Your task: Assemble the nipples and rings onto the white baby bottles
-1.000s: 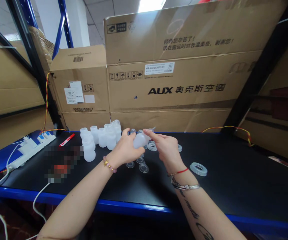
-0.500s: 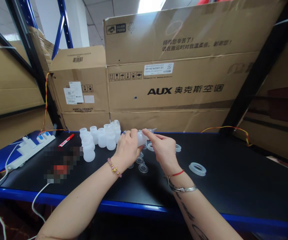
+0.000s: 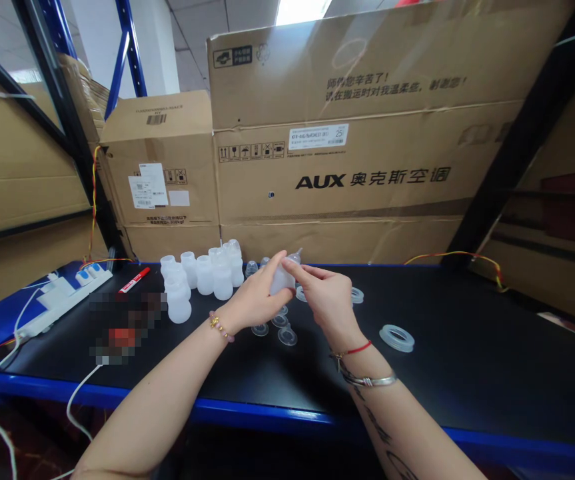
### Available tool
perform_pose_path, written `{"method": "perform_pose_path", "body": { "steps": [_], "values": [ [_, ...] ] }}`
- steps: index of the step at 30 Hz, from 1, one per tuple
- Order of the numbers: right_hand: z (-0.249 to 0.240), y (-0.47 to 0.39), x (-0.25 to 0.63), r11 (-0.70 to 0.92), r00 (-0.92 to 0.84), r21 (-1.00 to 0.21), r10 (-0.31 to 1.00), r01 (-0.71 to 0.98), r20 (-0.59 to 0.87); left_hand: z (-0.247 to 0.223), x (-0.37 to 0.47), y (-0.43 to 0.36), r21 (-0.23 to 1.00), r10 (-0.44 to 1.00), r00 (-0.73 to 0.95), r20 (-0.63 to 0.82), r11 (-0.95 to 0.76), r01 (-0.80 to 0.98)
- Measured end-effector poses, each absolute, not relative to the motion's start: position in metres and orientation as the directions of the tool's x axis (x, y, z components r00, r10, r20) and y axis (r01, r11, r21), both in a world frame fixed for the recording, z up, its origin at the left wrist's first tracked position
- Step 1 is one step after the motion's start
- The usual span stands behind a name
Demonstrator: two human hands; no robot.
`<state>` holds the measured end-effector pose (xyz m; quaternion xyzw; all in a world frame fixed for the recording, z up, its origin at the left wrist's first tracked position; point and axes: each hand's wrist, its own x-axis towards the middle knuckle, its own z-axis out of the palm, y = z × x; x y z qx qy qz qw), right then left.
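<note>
A translucent white bottle (image 3: 281,280) with a clear nipple-shaped piece (image 3: 294,257) at its upper end is held tilted between both hands. My left hand (image 3: 257,293) wraps the bottle from the left, thumb below and fingers behind. My right hand (image 3: 326,293) is closed at the bottle's upper right, its thumb and fingertips pinching near the top. Several clear round discs (image 3: 287,335) lie on the black table below the hands. Clear rings (image 3: 357,295) lie just behind my right hand, partly hidden by it.
Several white bottles (image 3: 205,275) stand left of the hands, with clear nipple-shaped pieces (image 3: 251,268) beside them. Stacked rings (image 3: 397,338) lie on the right. A red marker (image 3: 134,281) and a power strip (image 3: 62,303) lie on the left. Cardboard (image 3: 367,153) stands behind the table (image 3: 487,360).
The bottle has tipped more upright, its nipple-shaped piece pointing further up. My left fingers have straightened and shifted along it. Clear pieces behind my left hand have come into view.
</note>
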<state>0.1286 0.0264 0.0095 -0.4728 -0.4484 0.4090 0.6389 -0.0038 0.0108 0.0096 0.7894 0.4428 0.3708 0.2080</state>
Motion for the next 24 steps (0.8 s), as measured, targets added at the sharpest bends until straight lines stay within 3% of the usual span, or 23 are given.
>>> {"method": "perform_pose_path", "body": {
  "steps": [2, 5, 10, 18, 24],
  "values": [
    [0.012, 0.025, 0.129, 0.214, 0.262, -0.968, 0.949, -0.133, 0.174, 0.009, -0.005, 0.015, 0.769, 0.887, 0.305, 0.348, -0.456, 0.448],
    [0.019, 0.026, 0.133, 0.127, 0.255, -0.972, 0.964, -0.197, 0.074, 0.011, -0.008, 0.021, 0.948, 0.914, 0.345, 0.212, -0.278, 0.154],
    [0.026, 0.030, 0.141, -0.096, 0.180, -0.961, 0.973, -0.258, -0.146, 0.018, -0.016, 0.020, 0.960, 0.827, 0.541, 0.154, 0.005, -0.281],
    [0.034, 0.026, 0.142, -0.226, -0.061, -0.906, 0.974, -0.359, -0.219, 0.012, -0.012, 0.022, 0.875, 0.772, 0.632, 0.064, 0.261, -0.408],
    [0.037, 0.027, 0.150, -0.315, -0.150, -0.873, 0.949, -0.373, -0.278, 0.014, -0.015, 0.024, 0.889, 0.737, 0.665, 0.120, 0.218, -0.402]
  ]
}}
